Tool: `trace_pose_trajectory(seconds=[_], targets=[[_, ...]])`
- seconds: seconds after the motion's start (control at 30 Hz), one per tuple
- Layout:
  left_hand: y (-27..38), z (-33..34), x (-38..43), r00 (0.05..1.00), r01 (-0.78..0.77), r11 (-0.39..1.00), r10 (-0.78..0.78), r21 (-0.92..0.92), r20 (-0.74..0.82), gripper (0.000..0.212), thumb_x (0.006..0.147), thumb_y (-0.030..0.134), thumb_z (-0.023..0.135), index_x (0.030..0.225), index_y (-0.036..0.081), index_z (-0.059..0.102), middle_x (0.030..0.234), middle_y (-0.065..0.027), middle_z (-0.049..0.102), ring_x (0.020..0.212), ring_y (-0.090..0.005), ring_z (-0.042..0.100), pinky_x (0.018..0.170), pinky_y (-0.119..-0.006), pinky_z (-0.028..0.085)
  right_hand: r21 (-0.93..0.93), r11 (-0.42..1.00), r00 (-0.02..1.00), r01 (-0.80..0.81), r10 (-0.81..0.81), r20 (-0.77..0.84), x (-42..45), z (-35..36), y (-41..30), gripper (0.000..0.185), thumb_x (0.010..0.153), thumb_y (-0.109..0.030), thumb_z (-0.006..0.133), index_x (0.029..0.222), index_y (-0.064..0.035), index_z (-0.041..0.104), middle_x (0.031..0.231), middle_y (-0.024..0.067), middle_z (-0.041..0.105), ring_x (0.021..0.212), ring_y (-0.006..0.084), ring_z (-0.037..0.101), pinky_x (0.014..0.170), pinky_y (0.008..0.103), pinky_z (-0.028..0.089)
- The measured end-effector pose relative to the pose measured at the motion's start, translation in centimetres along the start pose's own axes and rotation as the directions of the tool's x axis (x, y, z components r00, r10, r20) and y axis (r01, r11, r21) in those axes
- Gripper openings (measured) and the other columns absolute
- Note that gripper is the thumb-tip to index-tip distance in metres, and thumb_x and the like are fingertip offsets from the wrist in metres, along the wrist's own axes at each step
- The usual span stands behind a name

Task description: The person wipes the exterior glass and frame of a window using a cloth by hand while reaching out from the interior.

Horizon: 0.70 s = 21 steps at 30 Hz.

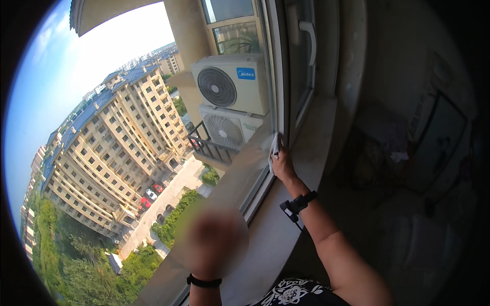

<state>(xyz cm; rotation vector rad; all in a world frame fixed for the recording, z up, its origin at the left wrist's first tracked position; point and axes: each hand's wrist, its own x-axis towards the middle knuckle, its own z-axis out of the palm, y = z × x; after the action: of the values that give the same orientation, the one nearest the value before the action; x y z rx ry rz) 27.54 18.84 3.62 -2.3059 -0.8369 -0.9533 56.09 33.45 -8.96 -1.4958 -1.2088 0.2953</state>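
Observation:
My right hand (282, 161) holds a light-coloured cloth (274, 153) against the lower corner of the window pane, beside the white frame (264, 191). A black strap with a small device (293, 208) is on that wrist. Lower down, my left hand (214, 241) is over the lower part of the window and the sill; it is blurred, so its fingers and anything in them cannot be made out. A black band (204, 282) circles the left wrist. The pale window sill (268, 229) runs beneath both arms.
A second sash with a white handle (312, 42) stands at the upper right. Beyond the glass are two stacked air-conditioner outdoor units (233, 82), a metal railing (214, 147) and, far below, apartment buildings, trees and parked cars. The room at right is dark, with indistinct objects.

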Motion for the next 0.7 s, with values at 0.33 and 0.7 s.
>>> trace_pose_trajectory(seconds=[0.33, 0.7], targets=[[-1.1, 3.1, 1.4, 0.999, -0.041, 0.999, 0.04, -0.017, -0.037, 0.02, 0.083, 0.011, 0.071, 0.101, 0.02, 0.065, 0.073, 0.007, 0.059, 0.077, -0.0097, 0.061, 0.098, -0.029, 0.037, -0.205, 0.959, 0.972, 0.195, -0.217, -0.091, -0.8, 1.8, 0.9, 0.076, 0.088, 0.009, 0.058, 0.156, -0.0063, 0.028, 0.117, 0.0258, 0.049, 0.105, 0.0432, 0.057, 0.093, 0.0466, 0.05], [-4.2, 10.1, -2.6, 0.999, -0.04, 0.998, 0.039, -0.053, -0.024, 0.025, 0.076, 0.01, 0.072, 0.098, 0.019, 0.065, 0.072, 0.0052, 0.06, 0.074, -0.0129, 0.061, 0.094, -0.032, 0.041, 0.187, 0.877, 0.881, 0.443, -0.464, 0.09, -12.2, 5.7, -8.6, 0.058, 0.082, 0.006, 0.066, 0.136, 0.0043, 0.047, 0.123, 0.0213, 0.047, 0.12, 0.0407, 0.049, 0.103, 0.0434, 0.043]])
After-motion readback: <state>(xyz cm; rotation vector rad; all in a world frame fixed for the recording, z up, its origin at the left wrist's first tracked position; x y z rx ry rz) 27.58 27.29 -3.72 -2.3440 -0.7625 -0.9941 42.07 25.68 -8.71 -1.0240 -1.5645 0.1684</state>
